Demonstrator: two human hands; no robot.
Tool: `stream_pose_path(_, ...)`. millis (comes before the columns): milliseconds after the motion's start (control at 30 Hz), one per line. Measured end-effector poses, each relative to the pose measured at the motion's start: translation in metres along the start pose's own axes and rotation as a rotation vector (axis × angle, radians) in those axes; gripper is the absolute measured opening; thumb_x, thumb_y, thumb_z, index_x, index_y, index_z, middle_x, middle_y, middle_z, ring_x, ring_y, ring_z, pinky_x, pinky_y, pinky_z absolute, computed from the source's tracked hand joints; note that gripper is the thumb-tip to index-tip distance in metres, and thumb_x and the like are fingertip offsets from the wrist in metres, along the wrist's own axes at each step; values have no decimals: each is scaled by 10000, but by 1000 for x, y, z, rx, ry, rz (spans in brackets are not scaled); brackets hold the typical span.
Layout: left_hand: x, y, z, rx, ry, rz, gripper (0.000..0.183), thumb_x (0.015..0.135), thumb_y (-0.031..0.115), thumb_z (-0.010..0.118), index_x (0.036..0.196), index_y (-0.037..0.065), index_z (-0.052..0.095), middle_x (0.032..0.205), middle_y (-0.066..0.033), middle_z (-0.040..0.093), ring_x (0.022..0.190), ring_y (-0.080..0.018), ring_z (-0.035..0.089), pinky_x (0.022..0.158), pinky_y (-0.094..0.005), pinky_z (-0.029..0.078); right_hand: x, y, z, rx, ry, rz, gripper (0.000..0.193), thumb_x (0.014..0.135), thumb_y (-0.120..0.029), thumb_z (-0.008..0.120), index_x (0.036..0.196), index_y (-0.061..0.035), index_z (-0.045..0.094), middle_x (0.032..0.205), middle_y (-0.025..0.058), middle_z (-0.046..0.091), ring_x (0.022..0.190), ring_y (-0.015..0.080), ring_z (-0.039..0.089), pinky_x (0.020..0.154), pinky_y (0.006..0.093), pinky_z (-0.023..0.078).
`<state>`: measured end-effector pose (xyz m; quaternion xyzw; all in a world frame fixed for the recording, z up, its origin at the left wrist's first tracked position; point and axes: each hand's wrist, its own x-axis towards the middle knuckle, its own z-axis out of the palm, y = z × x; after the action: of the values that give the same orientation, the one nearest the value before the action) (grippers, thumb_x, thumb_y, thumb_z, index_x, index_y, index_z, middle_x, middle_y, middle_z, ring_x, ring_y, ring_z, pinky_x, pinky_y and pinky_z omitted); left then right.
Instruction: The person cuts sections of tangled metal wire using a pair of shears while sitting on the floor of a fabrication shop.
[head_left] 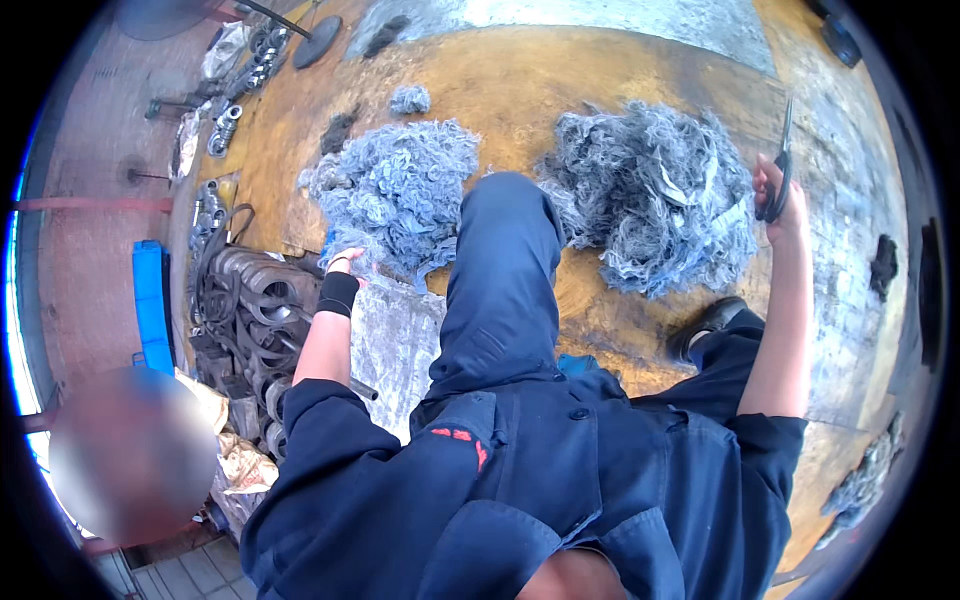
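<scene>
I find the hands well apart, the right hand (785, 207) gripping scissors (783, 167), long axis near to far, the right pile (660, 200) just left of it, the left hand (345, 263) at the left pile's (400, 190) near-left edge, grip indeterminable.

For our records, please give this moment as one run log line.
left fingers: at left blue-grey fibre pile | right fingers: around black-handled scissors, beside right fibre pile

a long blue object (154, 310) lies left of heaped metal parts (255, 275).
</scene>
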<state>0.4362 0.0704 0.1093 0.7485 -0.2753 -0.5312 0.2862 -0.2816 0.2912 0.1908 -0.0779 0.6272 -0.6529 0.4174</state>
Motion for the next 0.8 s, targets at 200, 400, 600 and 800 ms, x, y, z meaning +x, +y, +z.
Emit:
stream_pose_path(200,17,89,1,-386,-266,218,347,763,183,658,1094,111,581,1056,-72,611,966,-293,576,784,-545,434,7,5,4,55,-15,8,209,750,-164,735,800,-24,588,669,12,574,521,42,525,378,129,382)
stream_pose_path(400,-11,184,78,108,222,418,508,659,218,775,1093,56,568,1099,-117,541,1075,-266,475,754,-500,470,14,3,-10,129,-16,-19,220,775,-194,719,731,-57,552,615,-28,522,481,34,460,401,155,352)
stream_pose_path(600,-50,180,292,383,-404,704,395,763,186,695,1109,49,563,1080,-50,581,983,-171,550,789,-305,480,18,-9,-27,625,-82,-58,281,751,-248,745,742,-62,534,667,9,528,567,82,500,446,169,388)
stream_pose_path(800,-114,73,508,847,-946,889,140,791,196,660,862,77,682,760,11,637,620,-77,555,551,-212,443,12,-16,-41,799,18,-131,252,718,-133,756,775,-42,528,693,48,558,591,110,536,451,183,426)
